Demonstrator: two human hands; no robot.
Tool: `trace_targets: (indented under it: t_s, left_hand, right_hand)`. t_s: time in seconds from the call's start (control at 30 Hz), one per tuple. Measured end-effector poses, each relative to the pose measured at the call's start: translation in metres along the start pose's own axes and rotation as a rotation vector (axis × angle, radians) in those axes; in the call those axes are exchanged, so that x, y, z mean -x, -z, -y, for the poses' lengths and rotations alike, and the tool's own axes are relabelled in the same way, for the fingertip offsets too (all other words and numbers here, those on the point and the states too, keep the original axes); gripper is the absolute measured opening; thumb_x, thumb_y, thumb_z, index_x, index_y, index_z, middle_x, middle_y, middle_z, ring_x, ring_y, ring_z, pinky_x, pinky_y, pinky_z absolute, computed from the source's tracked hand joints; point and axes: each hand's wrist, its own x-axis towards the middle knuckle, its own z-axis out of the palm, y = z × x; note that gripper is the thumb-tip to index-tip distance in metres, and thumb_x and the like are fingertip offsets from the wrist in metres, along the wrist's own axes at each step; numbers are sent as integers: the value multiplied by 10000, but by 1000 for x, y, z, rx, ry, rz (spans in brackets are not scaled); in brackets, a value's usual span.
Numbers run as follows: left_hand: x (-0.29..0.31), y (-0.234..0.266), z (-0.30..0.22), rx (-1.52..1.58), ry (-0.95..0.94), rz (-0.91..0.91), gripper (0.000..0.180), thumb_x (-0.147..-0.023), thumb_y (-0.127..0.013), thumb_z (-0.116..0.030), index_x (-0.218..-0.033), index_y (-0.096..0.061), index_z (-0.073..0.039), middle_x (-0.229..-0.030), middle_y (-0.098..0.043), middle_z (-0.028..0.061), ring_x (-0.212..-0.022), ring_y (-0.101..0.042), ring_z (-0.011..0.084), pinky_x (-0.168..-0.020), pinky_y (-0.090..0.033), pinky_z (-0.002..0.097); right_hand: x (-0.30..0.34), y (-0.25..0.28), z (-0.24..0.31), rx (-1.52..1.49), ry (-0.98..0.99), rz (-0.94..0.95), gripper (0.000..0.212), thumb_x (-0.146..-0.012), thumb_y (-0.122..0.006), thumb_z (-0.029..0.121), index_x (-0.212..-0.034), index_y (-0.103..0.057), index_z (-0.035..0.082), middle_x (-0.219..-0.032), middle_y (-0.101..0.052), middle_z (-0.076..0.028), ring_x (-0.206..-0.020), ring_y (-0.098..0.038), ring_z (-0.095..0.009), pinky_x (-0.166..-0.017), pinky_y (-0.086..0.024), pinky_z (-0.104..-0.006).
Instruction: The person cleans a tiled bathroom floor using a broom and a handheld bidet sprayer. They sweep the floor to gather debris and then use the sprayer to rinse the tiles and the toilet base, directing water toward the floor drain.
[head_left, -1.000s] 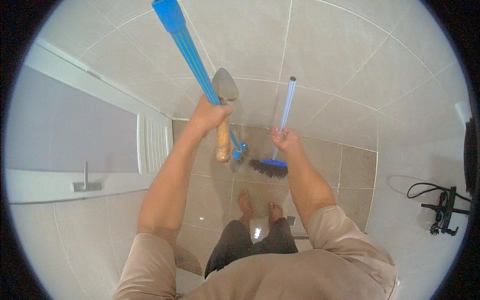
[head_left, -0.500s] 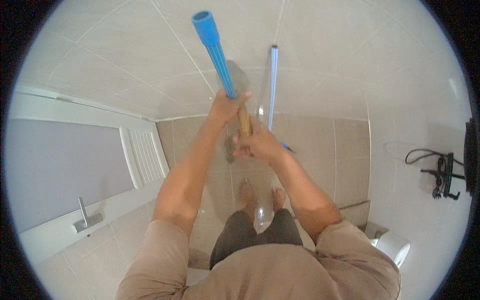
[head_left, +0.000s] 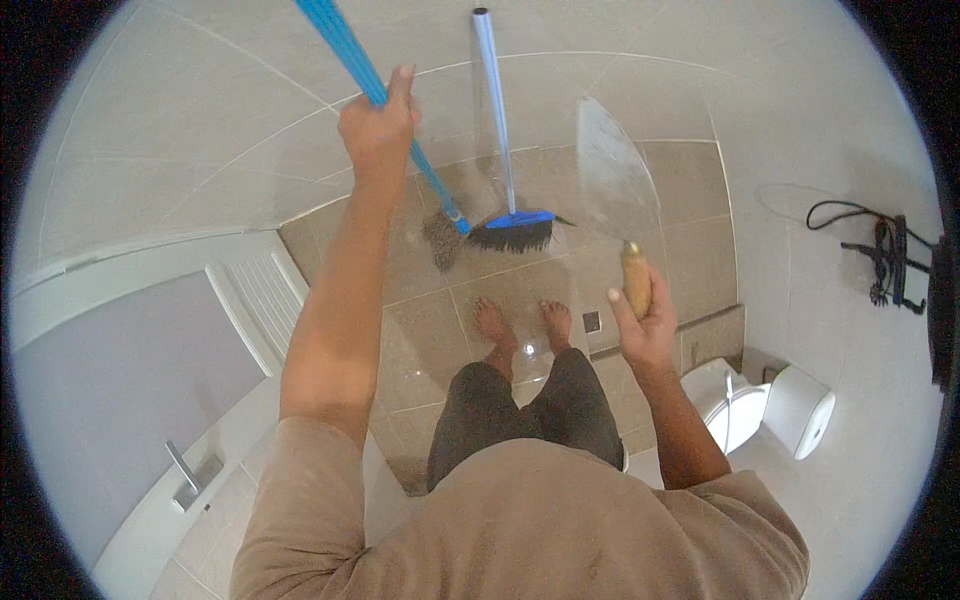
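Note:
My left hand (head_left: 380,130) is closed round the upper part of a blue striped pole, apparently a mop (head_left: 428,170). The pole slants down to the floor, where a grey-brown shaggy clump, seemingly its head, lies at its lower end. On the right, my right hand (head_left: 650,325) grips the wooden handle of a trowel (head_left: 618,175), its pointed metal blade tilted up and away from me. Between the two hands a broom (head_left: 497,110) with a pale blue stick leans on the far wall. Its blue head and dark bristles rest on the floor beside the mop's lower end.
A white door with a lever handle (head_left: 185,475) is at the left. To the right are a toilet (head_left: 735,420), a white dispenser (head_left: 802,415) and a black rack with a cable (head_left: 890,265) on the wall. A floor drain (head_left: 592,321) sits near my feet.
Both hands were close together at the pole and the wooden handle; now they are apart. The trowel has moved right in my right hand. My left hand has moved up and left with the pole.

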Motion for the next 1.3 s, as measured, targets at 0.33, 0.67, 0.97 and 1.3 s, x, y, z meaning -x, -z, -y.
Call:
trace_targets:
  t_s: [0.33, 0.67, 0.97, 1.3]
  left_hand:
    - [-87, -94, 120, -164, -162, -41, 472, -775, -851, -376, -1026, -742, 9, -952, -705, 234, -910, -690, 329, -826, -515, 436]
    - [6, -26, 170, 68, -98, -76, 544, -981, -548, -301, -1370, -521, 78, -1350, -568, 219, -1215, -549, 318, -1014, -440, 420]
    - [381, -81, 155, 411, 323, 914, 514, -968, -535, -29, -1448, -377, 64, -1381, -529, 264, -1230, -562, 350, -1071, -478, 467]
    - [649, -219, 43, 810, 785, 969, 414, -979, -562, -19, -1368, -457, 76, -1389, -521, 261, -1275, -544, 346, -1099, -473, 449]
  right_hand:
    - [126, 91, -91, -131, -530, -357, 348, -972, -667, 289, -1184, -556, 36, -764, -521, 9, -593, -506, -88, -493, -439, -262]
    - [187, 130, -164, -365, -758, -471, 392, -994, -604, 345, -1208, -533, 23, -719, -536, -34, -533, -520, -134, -448, -441, -311]
    - [225, 190, -275, -161, -648, -55, 342, -1043, -411, 328, -1229, -517, 61, -754, -559, -28, -542, -515, -131, -435, -411, -313]
    - [287, 344, -273, -384, -398, -53, 285, -1036, -515, 296, -1205, -560, 70, -743, -566, -28, -536, -523, -124, -480, -441, -302]
